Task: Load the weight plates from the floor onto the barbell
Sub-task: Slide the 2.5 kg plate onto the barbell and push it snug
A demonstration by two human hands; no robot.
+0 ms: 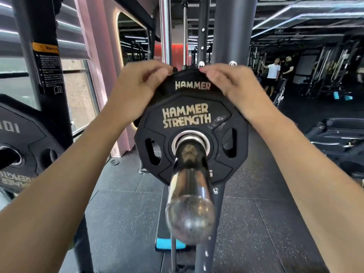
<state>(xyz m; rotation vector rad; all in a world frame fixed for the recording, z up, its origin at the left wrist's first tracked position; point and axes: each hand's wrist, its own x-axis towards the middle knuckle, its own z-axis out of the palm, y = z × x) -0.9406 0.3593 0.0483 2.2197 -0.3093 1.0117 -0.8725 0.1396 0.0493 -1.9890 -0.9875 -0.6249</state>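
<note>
The chrome barbell sleeve [190, 196] points straight at me in the middle of the view. A black "Hammer Strength" weight plate [189, 134] sits on it, and behind that a larger black plate [192, 83] shows only its top edge with the word "Hammer". My left hand [141, 91] grips the larger plate's upper left rim, fingers curled over the top. My right hand [230, 81] grips its upper right rim the same way. Both forearms reach in from the bottom corners.
A black rack upright with a warning label [46, 67] stands at left, with another plate [17, 142] stored on a peg beside it. A grey post [232, 30] rises behind the barbell. Two people [273, 73] stand far right among machines. Dark rubber floor [122, 209] lies below.
</note>
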